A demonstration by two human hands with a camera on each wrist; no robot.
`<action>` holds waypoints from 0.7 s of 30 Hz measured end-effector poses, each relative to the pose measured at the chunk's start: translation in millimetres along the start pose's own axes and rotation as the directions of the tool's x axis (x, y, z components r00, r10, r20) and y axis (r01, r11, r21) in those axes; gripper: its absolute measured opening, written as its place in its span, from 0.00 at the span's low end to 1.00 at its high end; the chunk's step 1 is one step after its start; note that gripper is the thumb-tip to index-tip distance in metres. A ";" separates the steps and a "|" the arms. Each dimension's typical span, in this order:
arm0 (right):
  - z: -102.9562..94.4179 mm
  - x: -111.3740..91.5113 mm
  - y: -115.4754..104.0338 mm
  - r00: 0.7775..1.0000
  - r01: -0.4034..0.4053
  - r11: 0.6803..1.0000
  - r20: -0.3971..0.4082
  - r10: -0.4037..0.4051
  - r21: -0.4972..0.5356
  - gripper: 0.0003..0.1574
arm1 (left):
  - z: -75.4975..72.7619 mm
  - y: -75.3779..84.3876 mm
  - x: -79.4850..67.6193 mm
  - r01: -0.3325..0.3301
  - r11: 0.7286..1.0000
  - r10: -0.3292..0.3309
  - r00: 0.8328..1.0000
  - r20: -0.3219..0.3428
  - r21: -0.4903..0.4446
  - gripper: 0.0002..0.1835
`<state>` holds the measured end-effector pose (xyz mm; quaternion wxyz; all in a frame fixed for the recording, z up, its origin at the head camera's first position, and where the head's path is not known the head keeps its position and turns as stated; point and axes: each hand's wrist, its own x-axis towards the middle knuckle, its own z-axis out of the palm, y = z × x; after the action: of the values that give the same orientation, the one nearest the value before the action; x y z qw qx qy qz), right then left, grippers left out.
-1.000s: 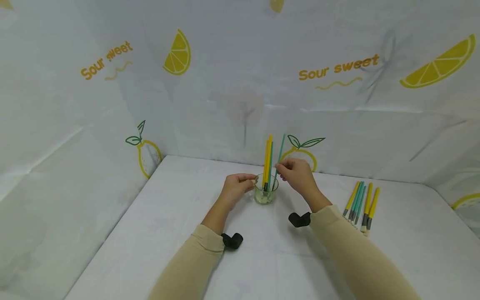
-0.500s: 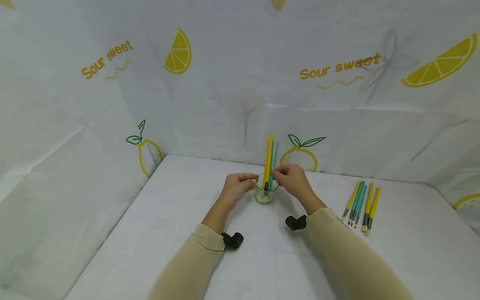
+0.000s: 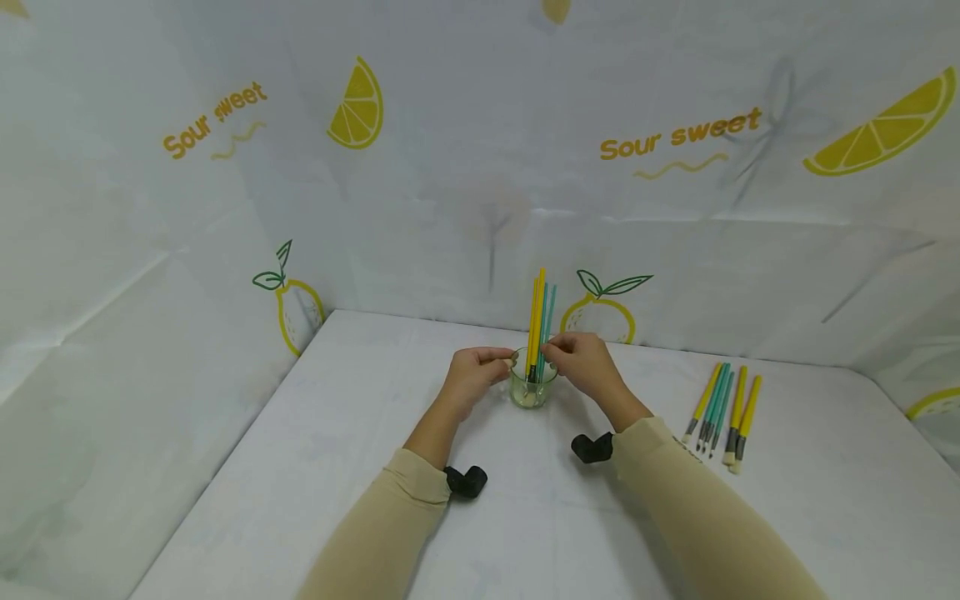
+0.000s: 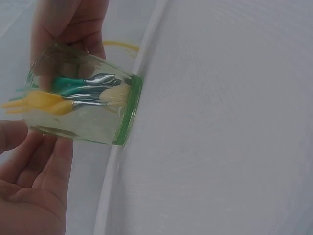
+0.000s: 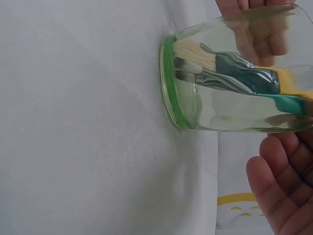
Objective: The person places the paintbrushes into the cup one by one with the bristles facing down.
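Observation:
A clear greenish glass stands upright on the table with several paintbrushes in it, bristles down. Two yellow handles and two teal ones stick up above the rim. My left hand holds the glass at the left side of its rim, between thumb and fingers. On the other side my right hand pinches the teal paintbrush nearest to it, fingertips right at the rim. Through the glass, the right wrist view shows pale and dark bristles close to the thick green base.
To the right lies a loose row of yellow paintbrushes and teal paintbrushes, bristles toward me. A white cloth covers the table. Behind it rises a white backdrop printed with lemons.
My right hand has moved a little left and down, lowering the teal paintbrush deeper into the glass and straighter beside the others. The left hand has stayed at the rim.

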<state>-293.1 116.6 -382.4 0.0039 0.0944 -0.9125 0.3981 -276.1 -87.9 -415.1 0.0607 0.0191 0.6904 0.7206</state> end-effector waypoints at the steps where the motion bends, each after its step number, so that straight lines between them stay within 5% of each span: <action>1: -0.3 -0.1 0.3 1.000 0.002 1.000 0.001 -0.002 -0.001 0.21 | 0.4 0.1 -0.4 -0.002 1.000 0.002 1.000 -0.002 0.001 0.12; 21: -10.4 -3.0 3.6 1.000 -0.011 1.000 0.015 0.011 -0.013 0.25 | 0.2 -1.7 1.1 -0.006 1.000 0.006 1.000 0.005 0.011 0.13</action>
<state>-291.5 127.0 -378.2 -0.0045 0.0922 -0.9154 0.3917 -277.0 -87.5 -416.9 0.0602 0.0233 0.6942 0.7169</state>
